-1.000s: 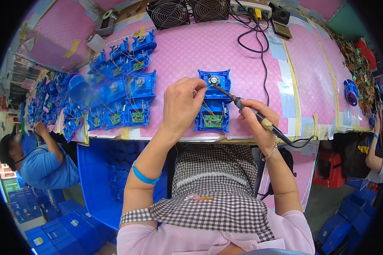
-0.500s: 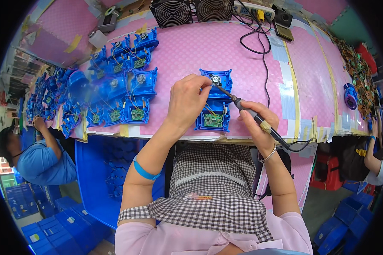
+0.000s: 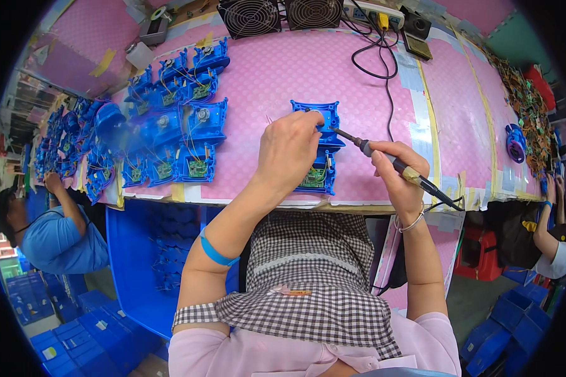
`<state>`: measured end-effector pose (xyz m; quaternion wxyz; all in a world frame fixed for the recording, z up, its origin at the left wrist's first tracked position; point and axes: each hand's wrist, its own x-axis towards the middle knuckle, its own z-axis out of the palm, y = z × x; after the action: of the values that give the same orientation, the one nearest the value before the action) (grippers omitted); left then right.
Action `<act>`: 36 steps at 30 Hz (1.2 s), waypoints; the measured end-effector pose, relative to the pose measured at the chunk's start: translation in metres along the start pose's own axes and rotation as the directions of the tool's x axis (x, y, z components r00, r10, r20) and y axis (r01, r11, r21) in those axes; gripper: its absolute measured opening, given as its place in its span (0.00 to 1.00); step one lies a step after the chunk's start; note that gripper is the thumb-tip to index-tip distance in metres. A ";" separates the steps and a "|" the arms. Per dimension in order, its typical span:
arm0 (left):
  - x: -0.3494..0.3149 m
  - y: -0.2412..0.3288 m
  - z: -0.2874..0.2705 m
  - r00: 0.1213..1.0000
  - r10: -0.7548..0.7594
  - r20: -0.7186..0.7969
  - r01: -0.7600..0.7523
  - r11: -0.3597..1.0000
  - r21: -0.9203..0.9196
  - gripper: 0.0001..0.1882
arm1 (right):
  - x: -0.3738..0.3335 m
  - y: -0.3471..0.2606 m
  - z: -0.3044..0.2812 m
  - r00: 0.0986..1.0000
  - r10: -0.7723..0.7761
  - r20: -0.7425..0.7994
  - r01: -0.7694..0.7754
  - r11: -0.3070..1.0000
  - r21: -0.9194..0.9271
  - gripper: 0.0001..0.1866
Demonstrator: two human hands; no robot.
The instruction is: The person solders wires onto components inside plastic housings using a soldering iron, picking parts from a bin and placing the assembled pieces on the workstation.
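Note:
My right hand [image 3: 401,164] is closed around a soldering iron [image 3: 383,159], its tip pointing left toward the upper part of a blue plastic housing [image 3: 334,113]. Over that part my left hand [image 3: 290,146] is closed, fingers curled and pinched together. What it pinches is hidden; thin reddish wire ends [image 3: 268,119] stick out beside it. It also covers the round silver part of the housing. Below lies the housing's lower part with a green circuit board [image 3: 313,178], partly behind my left wrist.
Several similar blue housings [image 3: 201,119] with boards and wires stand at left. Two black fans [image 3: 251,17], a power strip [image 3: 374,14] and a soldering stand [image 3: 416,38] line the back. A black cord [image 3: 391,107] crosses the pink mat. Co-workers [image 3: 60,235] sit at both sides.
The soldering iron has drawn back to the right, away from the round silver part. My left hand has moved right and now covers that part.

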<state>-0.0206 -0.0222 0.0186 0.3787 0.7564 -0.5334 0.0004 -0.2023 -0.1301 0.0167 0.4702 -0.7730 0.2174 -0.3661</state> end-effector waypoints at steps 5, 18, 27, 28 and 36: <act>0.003 -0.002 0.006 1.000 0.009 0.017 -0.009 0.999 0.036 0.09 | -0.001 0.005 0.002 1.000 0.005 0.014 -0.005 1.000 -0.003 0.07; 0.003 -0.005 -0.004 0.978 -0.037 -0.207 0.009 0.990 -0.138 0.05 | 0.003 -0.001 0.003 1.000 -0.017 0.009 0.017 1.000 0.003 0.07; -0.029 -0.033 -0.022 0.842 -0.528 -0.115 0.492 0.837 -0.241 0.14 | 0.001 0.002 -0.001 1.000 -0.020 0.021 0.020 0.999 -0.037 0.07; -0.028 -0.036 -0.018 0.841 -0.528 -0.116 0.491 0.836 -0.243 0.14 | 0.000 0.000 0.000 1.000 -0.009 0.019 0.010 0.999 -0.031 0.06; -0.024 -0.023 -0.010 0.858 -0.484 -0.175 0.326 0.774 -0.542 0.08 | 0.001 -0.003 -0.001 1.000 -0.026 -0.011 0.026 0.999 -0.021 0.06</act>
<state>-0.0081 0.0057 0.0028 0.6275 0.7222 -0.2726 -0.1019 -0.2023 -0.1299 0.0198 0.4560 -0.7786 0.2137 -0.3743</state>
